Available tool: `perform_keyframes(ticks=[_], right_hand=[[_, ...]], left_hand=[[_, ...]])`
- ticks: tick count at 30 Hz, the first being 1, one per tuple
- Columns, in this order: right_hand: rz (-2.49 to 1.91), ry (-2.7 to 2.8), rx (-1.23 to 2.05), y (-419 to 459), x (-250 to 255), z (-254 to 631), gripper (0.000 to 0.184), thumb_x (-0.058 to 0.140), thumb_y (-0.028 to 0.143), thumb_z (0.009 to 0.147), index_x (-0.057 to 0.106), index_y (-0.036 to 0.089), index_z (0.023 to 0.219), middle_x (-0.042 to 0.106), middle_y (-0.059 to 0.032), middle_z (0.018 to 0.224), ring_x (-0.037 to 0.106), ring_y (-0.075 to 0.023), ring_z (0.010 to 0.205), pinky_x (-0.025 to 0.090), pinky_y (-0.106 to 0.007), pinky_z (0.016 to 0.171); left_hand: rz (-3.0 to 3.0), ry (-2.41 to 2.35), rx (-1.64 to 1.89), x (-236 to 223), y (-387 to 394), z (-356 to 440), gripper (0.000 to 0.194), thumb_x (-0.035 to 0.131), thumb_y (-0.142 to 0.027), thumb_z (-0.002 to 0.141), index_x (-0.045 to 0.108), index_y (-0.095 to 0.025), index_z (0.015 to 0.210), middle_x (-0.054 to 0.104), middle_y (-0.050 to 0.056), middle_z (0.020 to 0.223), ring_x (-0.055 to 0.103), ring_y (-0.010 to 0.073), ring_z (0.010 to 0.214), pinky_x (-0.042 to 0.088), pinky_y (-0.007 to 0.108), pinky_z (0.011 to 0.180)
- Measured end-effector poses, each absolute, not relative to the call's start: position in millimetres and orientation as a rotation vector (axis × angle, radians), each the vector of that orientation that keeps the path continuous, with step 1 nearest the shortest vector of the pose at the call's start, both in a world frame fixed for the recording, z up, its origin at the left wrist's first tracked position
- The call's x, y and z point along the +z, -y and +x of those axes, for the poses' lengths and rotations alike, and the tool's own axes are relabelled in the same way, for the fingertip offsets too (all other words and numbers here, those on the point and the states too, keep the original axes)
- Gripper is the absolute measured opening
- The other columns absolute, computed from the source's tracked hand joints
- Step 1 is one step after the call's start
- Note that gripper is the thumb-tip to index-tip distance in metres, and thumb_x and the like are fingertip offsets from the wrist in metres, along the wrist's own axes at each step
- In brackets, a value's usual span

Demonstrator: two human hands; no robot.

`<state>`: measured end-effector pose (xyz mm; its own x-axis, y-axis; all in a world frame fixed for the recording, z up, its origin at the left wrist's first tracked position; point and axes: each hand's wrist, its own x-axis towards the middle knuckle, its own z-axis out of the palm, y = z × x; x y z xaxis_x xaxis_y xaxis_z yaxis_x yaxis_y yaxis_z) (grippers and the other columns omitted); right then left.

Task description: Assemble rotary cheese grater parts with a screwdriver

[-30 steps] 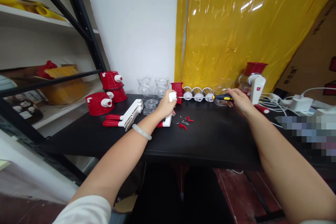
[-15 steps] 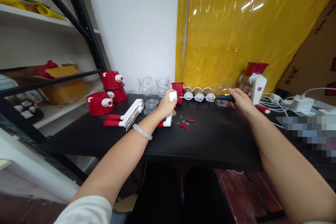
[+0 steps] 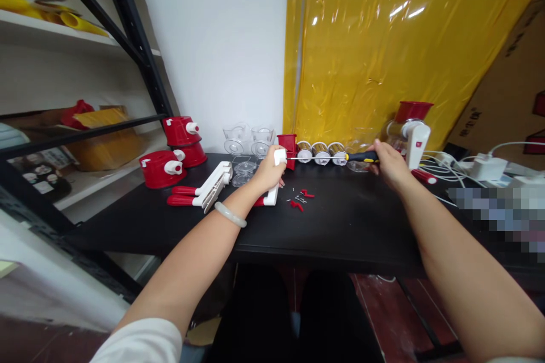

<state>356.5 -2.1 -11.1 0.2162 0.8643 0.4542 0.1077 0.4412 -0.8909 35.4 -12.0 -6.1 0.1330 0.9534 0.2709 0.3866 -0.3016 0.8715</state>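
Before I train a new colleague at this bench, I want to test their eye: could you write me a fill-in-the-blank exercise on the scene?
The right hand grips a ____ by its black-and-yellow handle.
The left hand holds a crank whose body is coloured ____.
The metal drums in the row number ____.
The bracelet is on the ____ arm.

Missing words: screwdriver; white; three; left.

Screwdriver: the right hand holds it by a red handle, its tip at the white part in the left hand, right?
Not red: in the head view the screwdriver has a black and yellow handle. The right hand holds it, tip at the white part in the left hand.
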Motion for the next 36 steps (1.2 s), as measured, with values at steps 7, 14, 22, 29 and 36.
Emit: perform_keyframes(ticks=[7,14,22,29,36], right_hand=[[-0.757,1.135,0.905,11,-2,354,0.033,0.075,0.028,0.059,0.054,0.028,0.085,0.057,0.0041,0.073,0.057,-0.0139,0.062,0.053,-0.031,0.056],[-0.992,1.242,0.773,8,-5,355,0.041,0.054,0.066,0.077,0.055,0.025,0.070,0.039,0.0044,0.045,0.038,-0.0130,0.038,0.044,-0.033,0.045],[-0.799,1.141,0.902,10,-3,351,0.026,0.073,0.038,0.065,0.054,0.027,0.077,0.056,0.0038,0.068,0.051,-0.0125,0.051,0.051,-0.031,0.051],[-1.010,1.214,0.839,10,-6,351,0.037,0.062,0.060,0.076,0.056,0.025,0.069,0.031,0.0080,0.037,0.027,-0.0088,0.032,0.045,-0.031,0.044],[-0.794,1.177,1.017,11,-6,349,0.029,0.075,0.032,0.062,0.056,0.026,0.083,0.059,0.0041,0.070,0.058,-0.0130,0.059,0.054,-0.030,0.057]], left_hand=[[1.775,-1.283,1.140,-7,12,35,0.055,0.049,-0.015,0.078,0.037,-0.028,0.130,0.053,-0.003,0.070,0.055,0.0128,0.040,0.049,0.025,0.041],[1.775,-1.299,1.132,-8,10,35,0.056,0.050,-0.016,0.078,0.037,-0.028,0.131,0.054,-0.003,0.070,0.055,0.0119,0.041,0.050,0.025,0.044],[1.778,-1.287,1.144,-9,8,34,0.056,0.048,-0.015,0.079,0.036,-0.028,0.132,0.054,-0.002,0.071,0.056,0.0128,0.041,0.050,0.026,0.044],[1.757,-1.259,1.174,-8,6,32,0.056,0.048,-0.014,0.076,0.036,-0.028,0.129,0.052,-0.004,0.070,0.056,0.0139,0.039,0.048,0.025,0.039],[1.724,-1.269,1.220,-6,4,31,0.056,0.048,-0.013,0.076,0.035,-0.028,0.129,0.052,-0.004,0.070,0.055,0.0118,0.039,0.048,0.024,0.040]])
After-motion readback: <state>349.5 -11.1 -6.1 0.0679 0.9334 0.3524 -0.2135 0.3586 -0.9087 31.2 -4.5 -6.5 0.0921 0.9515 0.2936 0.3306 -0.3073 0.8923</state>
